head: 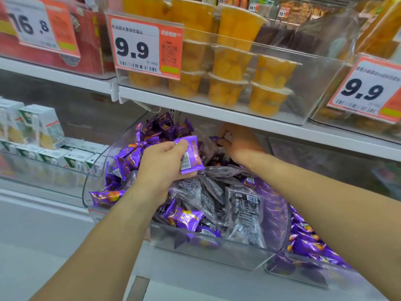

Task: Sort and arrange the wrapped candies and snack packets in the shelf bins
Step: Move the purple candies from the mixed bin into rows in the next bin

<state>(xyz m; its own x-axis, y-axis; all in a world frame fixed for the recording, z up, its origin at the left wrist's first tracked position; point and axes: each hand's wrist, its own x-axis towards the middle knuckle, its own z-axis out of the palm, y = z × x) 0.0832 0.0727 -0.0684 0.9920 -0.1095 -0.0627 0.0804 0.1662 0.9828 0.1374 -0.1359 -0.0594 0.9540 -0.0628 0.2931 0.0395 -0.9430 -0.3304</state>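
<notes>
The left hand (161, 164) pinches a purple packet (191, 155), the right hand (236, 144) pinches a candy (216, 139) at twelve o'clock in the bin (217, 244); sorting is underway, so each next needs its matching pile.

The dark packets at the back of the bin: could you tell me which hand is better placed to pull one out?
Right. The right hand is already deep among the dark packets, pinching one; the left hand holds a purple packet.

The price tag (147, 45) on the clear bin of orange fruit cups reads "9.9". A second tag (366, 90), at the right, also reads "9.9". The upper-left tag (38, 25) shows "16.8". Small tags behind are too blurred to read surely.
</notes>
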